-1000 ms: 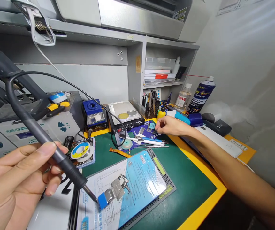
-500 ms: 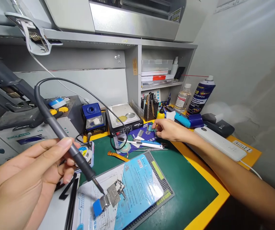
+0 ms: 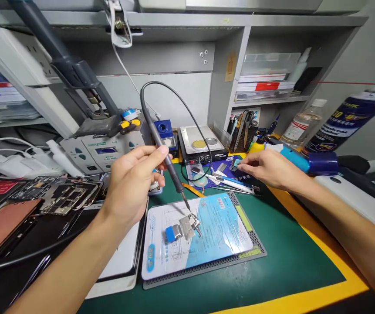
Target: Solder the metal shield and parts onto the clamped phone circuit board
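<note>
My left hand (image 3: 131, 183) is closed round a black soldering iron (image 3: 170, 170) and holds it like a pen. Its tip points down, just above a small metal clamp with a blue end (image 3: 182, 229). The clamp lies on a blue and white sheet (image 3: 220, 226) on a grey mat (image 3: 255, 250). My right hand (image 3: 268, 168) reaches to the back of the green bench mat (image 3: 288, 261). Its fingertips pinch at small flat parts (image 3: 228, 167) on a dark blue card; what they grip is too small to name. White tweezers (image 3: 226, 182) lie just in front of that hand.
A blue iron stand (image 3: 164, 131) and a hot plate (image 3: 200, 146) stand at the back. A soldering station (image 3: 99, 150) and opened phone boards (image 3: 56, 196) are on the left. A spray can (image 3: 347, 120), a clear bottle (image 3: 300, 126) and a tool holder (image 3: 244, 135) stand right.
The view has swung left and pulled back. My left hand has carried the iron toward the bench's middle, its tip staying by the clamp. My right hand stays at the small parts.
</note>
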Demonstrator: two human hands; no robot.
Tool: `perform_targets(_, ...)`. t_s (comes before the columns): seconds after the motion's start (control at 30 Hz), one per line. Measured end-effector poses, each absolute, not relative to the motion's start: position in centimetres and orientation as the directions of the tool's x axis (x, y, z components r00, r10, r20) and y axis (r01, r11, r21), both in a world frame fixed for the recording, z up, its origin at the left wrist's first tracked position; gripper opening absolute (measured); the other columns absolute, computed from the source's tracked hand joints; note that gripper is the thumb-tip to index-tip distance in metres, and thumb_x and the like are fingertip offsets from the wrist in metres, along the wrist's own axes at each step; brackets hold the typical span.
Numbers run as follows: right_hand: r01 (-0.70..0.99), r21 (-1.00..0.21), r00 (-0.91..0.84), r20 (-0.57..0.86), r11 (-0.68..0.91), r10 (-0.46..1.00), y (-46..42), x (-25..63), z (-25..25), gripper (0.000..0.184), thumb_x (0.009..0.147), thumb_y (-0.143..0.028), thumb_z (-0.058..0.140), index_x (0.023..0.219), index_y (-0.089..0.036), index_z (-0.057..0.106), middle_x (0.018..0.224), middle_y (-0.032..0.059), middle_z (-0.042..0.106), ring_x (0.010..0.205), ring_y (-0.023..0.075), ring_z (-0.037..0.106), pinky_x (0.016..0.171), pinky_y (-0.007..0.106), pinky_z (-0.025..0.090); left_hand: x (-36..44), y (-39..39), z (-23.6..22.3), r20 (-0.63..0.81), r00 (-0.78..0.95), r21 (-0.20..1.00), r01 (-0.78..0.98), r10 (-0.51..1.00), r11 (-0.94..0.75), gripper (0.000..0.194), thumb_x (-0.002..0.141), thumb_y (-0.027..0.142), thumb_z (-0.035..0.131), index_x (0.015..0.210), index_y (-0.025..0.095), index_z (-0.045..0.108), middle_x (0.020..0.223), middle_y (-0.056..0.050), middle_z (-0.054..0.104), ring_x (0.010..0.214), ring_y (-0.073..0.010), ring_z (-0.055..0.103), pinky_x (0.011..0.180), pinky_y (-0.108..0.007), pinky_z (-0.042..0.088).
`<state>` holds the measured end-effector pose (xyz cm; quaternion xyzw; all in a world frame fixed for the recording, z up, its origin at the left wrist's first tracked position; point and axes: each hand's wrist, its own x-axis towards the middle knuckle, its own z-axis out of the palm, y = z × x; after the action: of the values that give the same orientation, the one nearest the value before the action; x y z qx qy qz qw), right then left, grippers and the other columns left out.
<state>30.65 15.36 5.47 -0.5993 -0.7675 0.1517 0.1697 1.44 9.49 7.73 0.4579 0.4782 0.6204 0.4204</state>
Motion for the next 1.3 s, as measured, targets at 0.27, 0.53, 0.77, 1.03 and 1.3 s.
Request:
perform_targets(0.27, 0.544, -0.808, -0.425, -0.033, 0.226, 0.905, 12.1, 28.9, 7.2, 0.038, 0.093, -0.051, 0.063, 0.104, -0.016, 0.075, 0.075, 0.0059, 0.076, 0.069, 0.0202, 0.068, 0.068, 0.033, 0.054, 1.5, 9.9, 6.8, 0.146, -0.148, 0.984, -0.082, 0.978, -0.160, 0.019, 0.081, 0.032, 0.077, 0.083, 0.014, 0.073, 0.087, -0.004, 0.066, 0.071, -0.0127, 0.056, 0.045, -0.020, 0.045)
perform_targets(0.53, 0.318, -0.932, -0.603, -0.055, 0.176, 0.796, 10.0, 27.2, 7.2, 0.029, 0.095, -0.043, 0.066, 0.114, -0.025, 0.078, 0.076, 0.0007, 0.069, 0.068, 0.0160, 0.065, 0.065, 0.027, 0.053, 1.4, 9.9, 6.5, 0.069, -0.047, 0.985, -0.157, 0.996, -0.076, 0.018, 0.087, 0.028, 0.070, 0.092, 0.011, 0.074, 0.100, -0.009, 0.072, 0.074, -0.0126, 0.060, 0.049, -0.020, 0.046)
perform_targets(0.77, 0.268, -0.960, -0.537, -0.080, 0.080, 0.840, 7.9, 25.3, 6.5, 0.023, 0.090, -0.041, 0.073, 0.096, -0.020, 0.082, 0.070, -0.0009, 0.066, 0.060, 0.0108, 0.055, 0.054, 0.022, 0.046, 1.8, 9.8, 6.5, 0.037, 0.023, 0.974, -0.226, 0.999, -0.031, 0.015, 0.090, 0.021, 0.062, 0.095, 0.010, 0.071, 0.093, -0.008, 0.070, 0.071, -0.0121, 0.059, 0.049, -0.020, 0.045)
perform_targets(1.03, 0.270, -0.953, -0.496, -0.017, 0.136, 0.868, 6.9, 24.0, 5.9, 0.019, 0.089, -0.037, 0.075, 0.097, -0.023, 0.085, 0.076, 0.0007, 0.075, 0.058, 0.0104, 0.054, 0.050, 0.021, 0.045, 2.4, 9.5, 6.5, 0.029, 0.021, 0.977, -0.212, 0.999, -0.023, 0.014, 0.090, 0.021, 0.063, 0.090, 0.010, 0.072, 0.085, -0.006, 0.067, 0.069, -0.0115, 0.058, 0.048, -0.019, 0.043)
perform_targets(1.3, 0.273, -0.951, -0.467, -0.003, 0.141, 0.884, 6.7, 23.6, 6.0, 0.019, 0.089, -0.035, 0.074, 0.093, -0.019, 0.084, 0.073, 0.0017, 0.075, 0.057, 0.0108, 0.056, 0.050, 0.022, 0.046, 2.8, 9.1, 6.9, 0.018, 0.016, 0.990, -0.143, 1.000, -0.016, 0.018, 0.089, 0.029, 0.069, 0.084, 0.012, 0.072, 0.074, -0.003, 0.062, 0.061, -0.0103, 0.054, 0.049, -0.021, 0.043)
